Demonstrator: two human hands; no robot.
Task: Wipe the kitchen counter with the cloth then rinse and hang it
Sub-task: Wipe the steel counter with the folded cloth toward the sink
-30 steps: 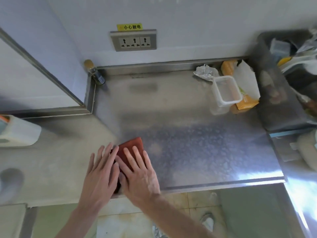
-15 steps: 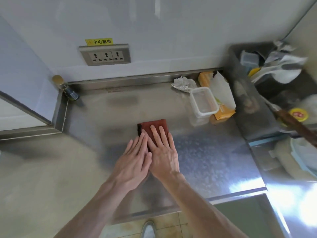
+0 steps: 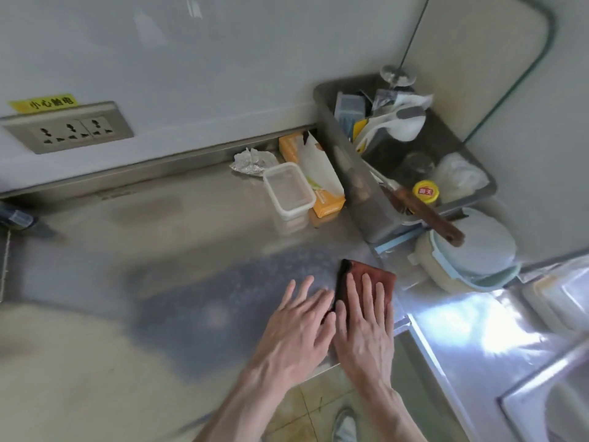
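Near the counter's [image 3: 191, 237] right edge now, both flat hands, apparently, press the cloth [image 3: 369, 279].

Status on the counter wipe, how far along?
Mid-wipe. Both hands, left hand and right hand, press the red cloth flat on the steel counter, near its right front corner. Wiped extent unclear from sheen. Left: rinsing and hanging the cloth.

Both hands [image 3: 331, 327] flat on cloth [image 3: 376, 279]
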